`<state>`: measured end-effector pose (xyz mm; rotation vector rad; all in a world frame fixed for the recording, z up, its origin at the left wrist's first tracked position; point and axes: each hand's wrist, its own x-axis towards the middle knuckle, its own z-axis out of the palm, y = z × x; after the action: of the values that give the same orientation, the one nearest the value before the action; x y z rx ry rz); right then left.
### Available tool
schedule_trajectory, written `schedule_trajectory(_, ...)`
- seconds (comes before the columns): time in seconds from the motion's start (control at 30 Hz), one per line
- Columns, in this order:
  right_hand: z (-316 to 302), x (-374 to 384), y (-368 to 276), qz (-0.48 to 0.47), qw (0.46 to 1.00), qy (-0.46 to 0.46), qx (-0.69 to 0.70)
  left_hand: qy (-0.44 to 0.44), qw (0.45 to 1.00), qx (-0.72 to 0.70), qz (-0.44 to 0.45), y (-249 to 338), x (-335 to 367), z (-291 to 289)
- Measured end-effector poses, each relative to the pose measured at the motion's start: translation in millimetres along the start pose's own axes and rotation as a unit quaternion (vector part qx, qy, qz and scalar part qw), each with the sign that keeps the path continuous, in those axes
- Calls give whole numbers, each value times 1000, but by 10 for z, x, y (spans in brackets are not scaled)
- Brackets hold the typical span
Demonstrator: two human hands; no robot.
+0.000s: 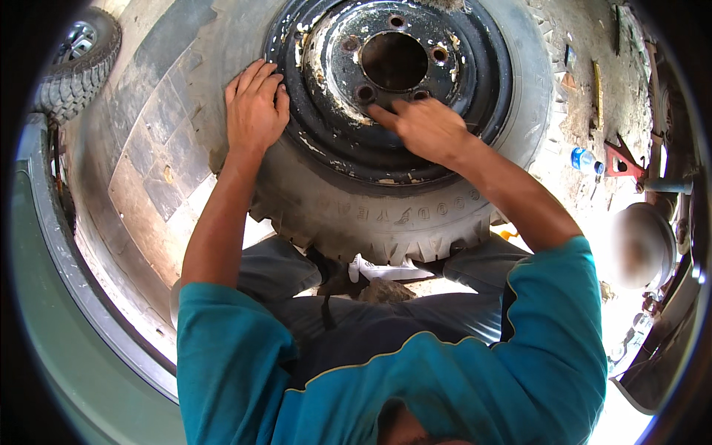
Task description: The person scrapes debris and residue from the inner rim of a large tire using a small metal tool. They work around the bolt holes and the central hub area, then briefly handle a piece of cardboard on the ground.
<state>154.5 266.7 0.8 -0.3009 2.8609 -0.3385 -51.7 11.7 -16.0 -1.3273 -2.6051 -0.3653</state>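
A big worn tyre [386,222] on a black steel rim [489,81] lies flat in front of my knees. The rim has chipped white paint, a round centre hole [394,61] and several bolt holes. My left hand [256,107] rests flat, fingers spread, on the tyre's left bead where it meets the rim. My right hand [424,127] lies on the rim's dish just below the centre hole, index finger stretched toward a bolt hole. Neither hand holds anything.
A tiled floor [159,159] runs to the left, with another tyre on a wheel [78,63] at the far left corner. At right lie a plastic bottle [586,159], a red metal stand [621,159] and long tools on dusty ground. A grey vehicle body edge [67,297] curves along the left.
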Motion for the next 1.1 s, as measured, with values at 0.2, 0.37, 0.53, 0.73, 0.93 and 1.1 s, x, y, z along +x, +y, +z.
schedule_trajectory(0.2, -31, -44, -44, 10, 1000, -27, 2, 1, 1000, 6, 4, -48, 18, 4)
schedule_trajectory(0.37, 42, 226, -105, 46, 998, 25, 21, 1, 1000, 3, 8, -19, 49, 11)
schedule_trajectory(0.53, 56, -19, -198, 53, 998, 11, 31, 4, 1000, 9, 7, -10, 45, -7)
schedule_trajectory(0.73, 59, 262, -219, 66, 996, 49, 40, 5, 1000, 4, 7, 8, 30, 12)
schedule_trajectory(0.93, 106, 348, -238, 72, 996, 55, 20, 4, 1000, 7, 8, -2, 18, 13)
schedule_trajectory(1.1, 49, 167, -212, 67, 997, 41, 27, 11, 1000, 14, 2, -41, 44, 44)
